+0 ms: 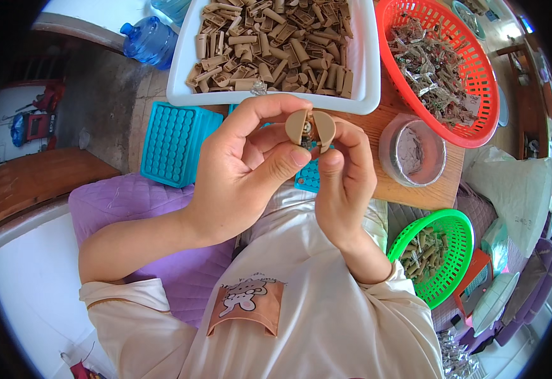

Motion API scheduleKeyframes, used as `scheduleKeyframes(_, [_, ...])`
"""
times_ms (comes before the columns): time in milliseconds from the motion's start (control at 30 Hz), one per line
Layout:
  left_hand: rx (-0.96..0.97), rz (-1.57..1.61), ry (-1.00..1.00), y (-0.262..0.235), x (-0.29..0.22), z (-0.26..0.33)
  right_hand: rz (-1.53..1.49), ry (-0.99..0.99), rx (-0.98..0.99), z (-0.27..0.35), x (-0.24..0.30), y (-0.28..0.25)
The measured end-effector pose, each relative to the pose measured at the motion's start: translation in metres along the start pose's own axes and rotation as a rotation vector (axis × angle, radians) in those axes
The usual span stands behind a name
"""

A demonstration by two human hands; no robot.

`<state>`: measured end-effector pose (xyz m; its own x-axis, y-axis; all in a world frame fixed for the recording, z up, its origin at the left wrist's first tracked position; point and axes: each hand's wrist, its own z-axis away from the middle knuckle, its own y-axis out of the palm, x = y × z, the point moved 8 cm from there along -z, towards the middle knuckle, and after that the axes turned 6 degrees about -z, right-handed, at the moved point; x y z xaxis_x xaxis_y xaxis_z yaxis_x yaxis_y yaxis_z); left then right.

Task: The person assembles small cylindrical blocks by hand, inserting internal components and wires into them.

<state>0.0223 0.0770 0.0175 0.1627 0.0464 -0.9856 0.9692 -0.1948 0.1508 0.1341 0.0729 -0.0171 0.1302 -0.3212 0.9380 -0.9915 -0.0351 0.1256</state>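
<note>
Between my two hands, above the near edge of the table, is a small tan plastic casing in two half-round shells. My left hand pinches the left shell between thumb and fingers. The right shell is pinched by my right hand. A narrow gap parts the shells, and small metallic and dark parts show inside it. Behind my hands stands a white tray heaped with similar tan shells.
A red basket of wired parts stands at the far right, near a clear round tub. Below it sits a green basket with tan pieces. Teal ridged trays are stacked left of my hands. Blue water bottles stand far left.
</note>
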Motion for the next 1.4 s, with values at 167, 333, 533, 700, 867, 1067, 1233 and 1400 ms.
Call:
scheduleKeyframes(167, [-0.009,-0.004,-0.041,-0.002,0.002,0.000,-0.155,0.049,-0.109,0.007,-0.004,0.009])
scheduleKeyframes(333, [0.014,-0.059,-0.037,-0.002,0.005,0.002,-0.140,0.129,-0.110,0.007,-0.012,0.010])
scheduleKeyframes(533, [0.086,-0.476,0.012,0.004,-0.003,0.003,-0.100,0.095,-0.081,0.013,-0.008,0.017])
scheduleKeyframes(700, [0.013,-0.691,0.464,0.013,-0.021,0.004,-0.014,0.048,0.126,0.019,0.001,0.033])
scheduleKeyframes(867, [0.089,-0.718,0.401,0.020,-0.015,0.002,0.009,0.017,0.079,0.024,-0.009,0.029])
scheduleKeyframes(1067, [0.233,-0.624,0.251,0.027,-0.003,0.002,-0.125,0.190,0.090,0.030,-0.029,0.019])
scheduleKeyframes(1233, [0.342,-0.428,-0.045,0.028,0.016,0.003,-0.006,0.062,0.131,0.026,-0.017,0.022])
scheduleKeyframes(1400, [0.341,-0.130,-0.267,0.025,0.025,0.000,-0.143,0.232,0.173,0.021,-0.020,0.014])
